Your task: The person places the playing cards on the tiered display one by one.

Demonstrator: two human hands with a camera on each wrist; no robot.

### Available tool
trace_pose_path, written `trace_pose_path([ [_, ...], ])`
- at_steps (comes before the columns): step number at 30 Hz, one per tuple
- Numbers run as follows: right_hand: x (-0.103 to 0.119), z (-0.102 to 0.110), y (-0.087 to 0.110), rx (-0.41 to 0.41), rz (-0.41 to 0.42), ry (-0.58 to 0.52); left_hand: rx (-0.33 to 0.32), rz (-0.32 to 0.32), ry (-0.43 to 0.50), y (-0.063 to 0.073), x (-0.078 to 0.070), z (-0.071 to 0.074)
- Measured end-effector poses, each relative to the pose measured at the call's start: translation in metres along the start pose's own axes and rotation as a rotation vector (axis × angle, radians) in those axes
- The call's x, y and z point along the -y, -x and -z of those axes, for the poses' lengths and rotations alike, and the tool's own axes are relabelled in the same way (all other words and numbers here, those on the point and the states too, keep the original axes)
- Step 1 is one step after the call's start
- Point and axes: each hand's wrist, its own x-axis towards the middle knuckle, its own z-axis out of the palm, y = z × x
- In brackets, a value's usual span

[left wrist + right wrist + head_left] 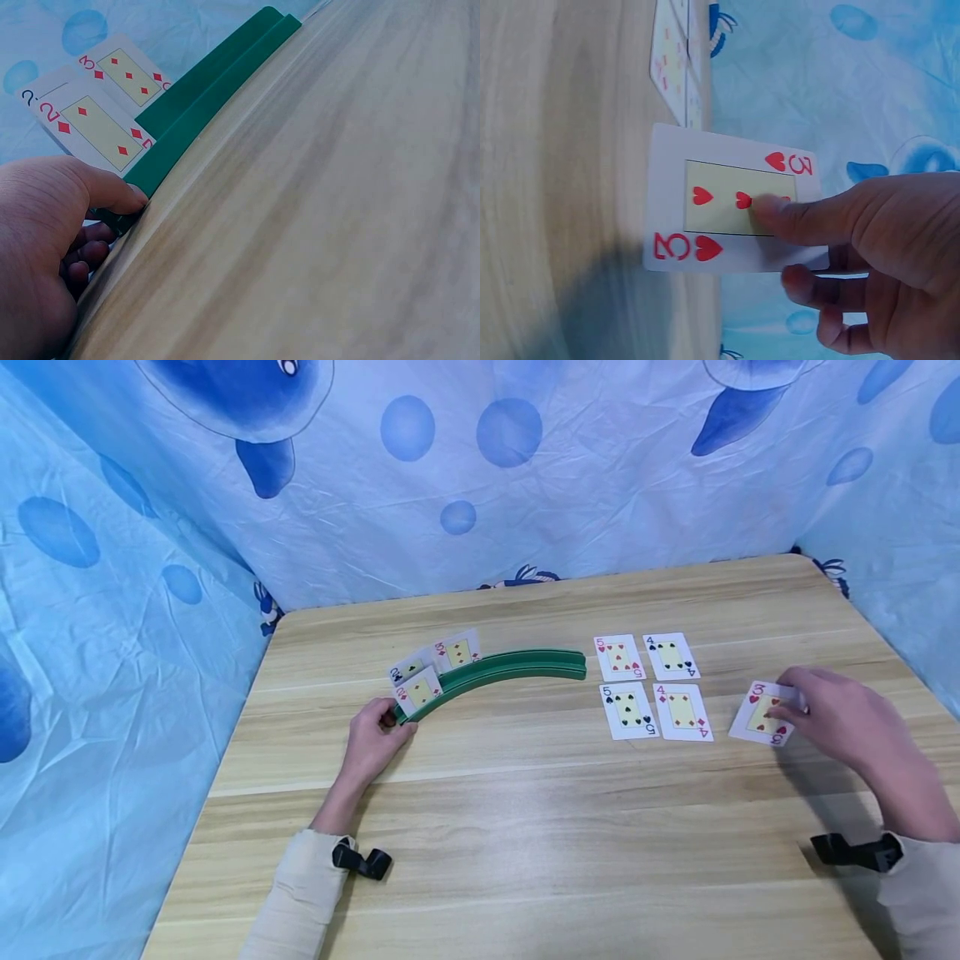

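My left hand (372, 745) grips the near-left end of a curved green card holder (517, 666), thumb on its front side. Slotted at that end are the two of diamonds (94, 124), a black two (406, 667) partly hidden behind it, and the three of diamonds (124, 71). Over at the right, my right hand (855, 714) pinches the three of hearts (727, 202), thumb across its face and fingers underneath. In the right wrist view the card is held face toward the camera.
Between holder and right hand, face-up cards lie in two rows: five of hearts (619, 657), four of spades (671, 656), five of spades (628, 711) and four of diamonds (683, 712). A blue patterned cloth (480, 468) hangs behind the wooden table (525, 827).
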Motion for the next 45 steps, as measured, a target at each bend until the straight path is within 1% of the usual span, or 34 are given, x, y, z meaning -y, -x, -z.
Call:
trace_pose_path([
  [4, 0.001, 0.004, 0.003, 0.006, 0.023, -0.016, -0.001, -0.002, -0.008, 0.000, 0.000, 0.000],
  [8, 0.001, 0.007, 0.004, 0.028, 0.030, -0.035, -0.006, -0.008, -0.016, 0.000, 0.000, 0.001],
  [14, 0.005, 0.013, 0.002, -0.028, 0.099, -0.050, -0.006, -0.009, -0.013, 0.000, 0.000, 0.001],
  [18, 0.012, 0.021, -0.002, -0.055, 0.125, -0.079, -0.005, -0.014, -0.007, 0.000, -0.001, 0.001],
  [23, 0.028, 0.032, -0.008, -0.085, 0.128, -0.140, -0.004, -0.012, -0.001, 0.001, 0.000, 0.000],
  [27, 0.041, 0.041, -0.014, -0.137, 0.142, -0.193, -0.001, -0.007, 0.000, 0.001, 0.000, 0.000],
  [32, 0.054, 0.049, -0.020, -0.196, 0.200, -0.238, 0.003, -0.003, 0.001, 0.001, -0.001, 0.000],
  [37, 0.066, 0.050, -0.028, -0.219, 0.252, -0.277, 0.003, -0.011, 0.000, 0.000, -0.001, -0.001],
  [42, 0.084, 0.052, -0.038, -0.229, 0.250, -0.320, 0.001, -0.007, 0.003, 0.000, 0.000, 0.000],
  [45, 0.094, 0.053, -0.047, -0.220, 0.268, -0.334, -0.006, -0.007, 0.000, 0.000, 0.001, 0.000],
])
